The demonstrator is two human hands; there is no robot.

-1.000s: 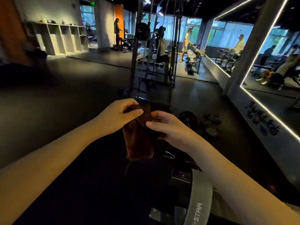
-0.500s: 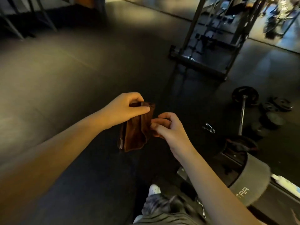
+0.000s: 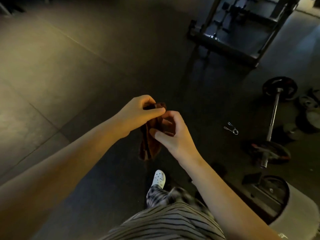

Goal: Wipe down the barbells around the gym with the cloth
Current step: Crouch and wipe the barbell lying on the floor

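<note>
Compared with half a second earlier, the right hand [image 3: 173,135] sits closer against the left hand [image 3: 138,115]. Both hands pinch the brown cloth [image 3: 149,146] near its top so it hangs folded, probably to make a wiping pad. The barbell [image 3: 274,115] lies on the floor [image 3: 86,66], well apart to the right.

Cloth [image 3: 150,146] hangs from the fingers [image 3: 153,111] of left hand [image 3: 136,113] and right hand [image 3: 174,135]; spring clip [image 3: 231,129], then barbell [image 3: 274,116], lie to their right.

Top [image 3: 166,222]: light grey, thin dark stripes.
Trousers [image 3: 161,196]: dark-and-pale checked pattern, blurred.
Shoe [image 3: 159,178]: white clog, perforated upper.
Left forearm [image 3: 69,161], right forearm [image 3: 225,193]: bare.
</note>
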